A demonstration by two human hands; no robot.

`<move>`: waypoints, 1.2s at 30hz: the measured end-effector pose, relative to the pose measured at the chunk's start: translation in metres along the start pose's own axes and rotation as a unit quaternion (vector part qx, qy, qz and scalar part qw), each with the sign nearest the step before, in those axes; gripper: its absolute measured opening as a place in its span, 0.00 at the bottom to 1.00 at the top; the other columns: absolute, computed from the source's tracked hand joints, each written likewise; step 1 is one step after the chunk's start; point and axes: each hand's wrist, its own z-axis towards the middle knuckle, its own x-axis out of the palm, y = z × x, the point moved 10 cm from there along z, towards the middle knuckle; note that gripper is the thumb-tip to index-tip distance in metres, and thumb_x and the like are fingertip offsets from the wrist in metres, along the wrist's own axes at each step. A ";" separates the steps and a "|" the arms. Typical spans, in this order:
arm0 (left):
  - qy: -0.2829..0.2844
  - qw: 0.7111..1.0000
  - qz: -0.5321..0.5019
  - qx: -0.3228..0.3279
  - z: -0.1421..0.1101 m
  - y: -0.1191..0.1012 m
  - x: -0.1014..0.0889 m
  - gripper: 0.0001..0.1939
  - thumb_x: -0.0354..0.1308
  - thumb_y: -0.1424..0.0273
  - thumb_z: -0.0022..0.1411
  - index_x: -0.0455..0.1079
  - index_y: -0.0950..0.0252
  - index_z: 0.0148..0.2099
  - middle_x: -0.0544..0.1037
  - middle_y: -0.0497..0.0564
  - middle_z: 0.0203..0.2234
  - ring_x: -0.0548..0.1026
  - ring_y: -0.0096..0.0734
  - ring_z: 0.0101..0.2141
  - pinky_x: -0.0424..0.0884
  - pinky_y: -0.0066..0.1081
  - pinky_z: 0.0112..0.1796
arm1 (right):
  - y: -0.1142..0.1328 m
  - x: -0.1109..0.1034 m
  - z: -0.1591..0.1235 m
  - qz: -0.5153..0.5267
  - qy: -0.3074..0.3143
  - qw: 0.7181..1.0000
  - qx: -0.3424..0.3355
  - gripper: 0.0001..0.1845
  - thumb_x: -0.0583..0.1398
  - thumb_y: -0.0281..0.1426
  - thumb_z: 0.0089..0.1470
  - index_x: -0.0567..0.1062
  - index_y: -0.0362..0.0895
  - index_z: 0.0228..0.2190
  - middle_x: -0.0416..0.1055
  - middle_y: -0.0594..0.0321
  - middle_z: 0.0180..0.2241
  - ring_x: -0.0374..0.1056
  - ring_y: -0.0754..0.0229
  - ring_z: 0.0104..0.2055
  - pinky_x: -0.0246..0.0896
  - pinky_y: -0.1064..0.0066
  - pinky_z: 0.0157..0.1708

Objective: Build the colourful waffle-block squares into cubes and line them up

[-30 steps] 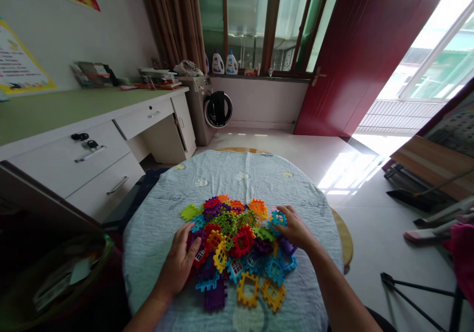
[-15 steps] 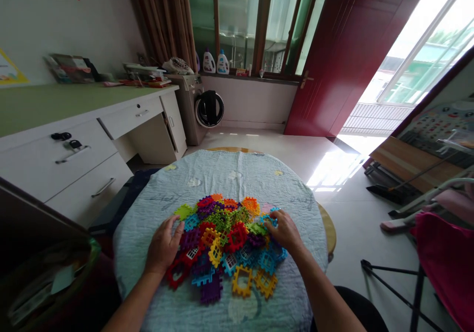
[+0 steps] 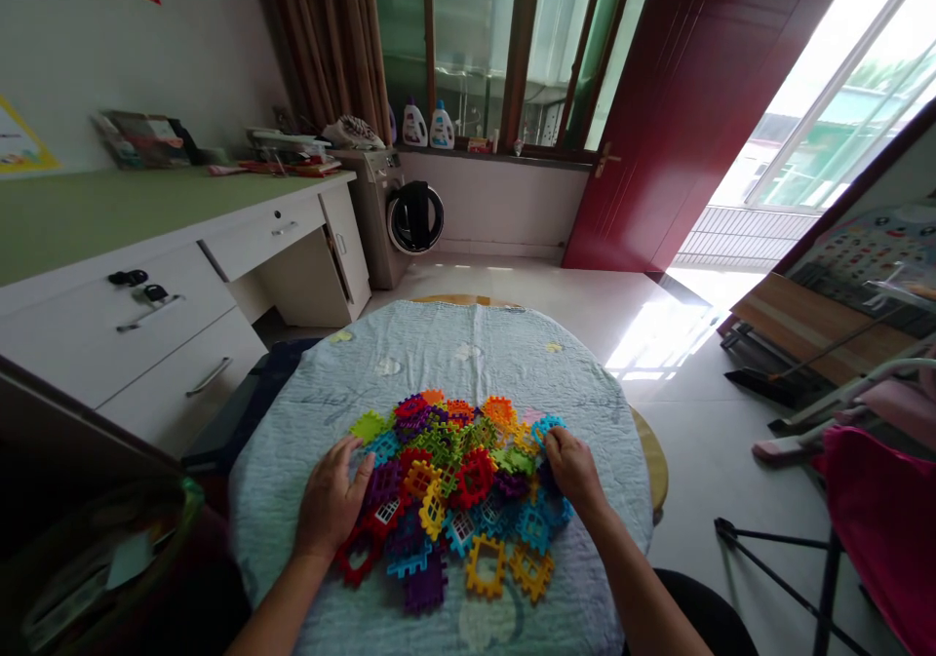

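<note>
A heap of colourful plastic interlocking building tiles [image 3: 443, 451] lies on a round table under a pale blue cloth [image 3: 475, 344]. At the heap's left edge my left hand [image 3: 332, 500] rests with its fingers apart, beside purple and light blue tiles. My right hand [image 3: 574, 466] is at the right edge, its fingers closed on a light blue building tile [image 3: 547, 428]. Nearest to me are a yellow square frame tile [image 3: 486, 566], an orange-yellow tile [image 3: 531, 572] and a purple tile [image 3: 425, 583].
A white desk with a green top [image 3: 175, 203] stands at the left, a washing machine [image 3: 376, 208] behind it. A bin [image 3: 182, 510] is at lower left. On the right are a red door [image 3: 658, 130], a pink chair [image 3: 877, 510] and black metal legs [image 3: 775, 539].
My right hand has closed its fingers on a light blue tile and shifted slightly. The left hand stays by the heap; the whole view has moved a little.
</note>
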 end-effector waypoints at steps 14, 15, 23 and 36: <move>0.019 1.000 -0.003 -0.010 0.002 0.001 0.001 0.25 0.44 0.51 0.63 0.68 0.65 0.48 0.74 0.60 0.48 0.71 0.45 0.51 0.65 0.45 0.56 | -0.070 -0.016 0.021 0.136 -0.126 0.963 0.195 0.21 0.47 0.38 0.55 0.75 0.41 0.36 0.75 0.56 0.28 0.70 0.58 0.28 0.63 0.71 0.28; 0.018 1.000 -0.002 -0.008 0.002 0.000 0.001 0.26 0.43 0.51 0.63 0.68 0.66 0.48 0.74 0.60 0.48 0.71 0.45 0.51 0.65 0.46 0.55 | -0.069 -0.018 0.020 0.117 -0.129 0.965 0.197 0.19 0.48 0.37 0.54 0.75 0.41 0.36 0.75 0.55 0.29 0.70 0.57 0.30 0.63 0.70 0.30; 0.010 1.000 -0.001 0.010 0.003 -0.003 -0.001 0.23 0.44 0.52 0.63 0.68 0.65 0.46 0.74 0.59 0.47 0.71 0.45 0.50 0.66 0.45 0.55 | -0.054 -0.020 0.013 0.006 -0.114 0.977 0.180 0.14 0.54 0.37 0.51 0.75 0.42 0.34 0.72 0.50 0.38 0.69 0.51 0.43 0.61 0.66 0.42; 0.011 1.000 -0.001 0.002 0.003 -0.004 -0.002 0.23 0.44 0.52 0.63 0.69 0.64 0.45 0.75 0.59 0.46 0.72 0.45 0.49 0.66 0.45 0.54 | -0.027 -0.004 0.015 -0.134 -0.002 0.974 0.183 0.25 0.55 0.47 0.54 0.73 0.50 0.49 0.67 0.54 0.46 0.65 0.50 0.51 0.63 0.62 0.41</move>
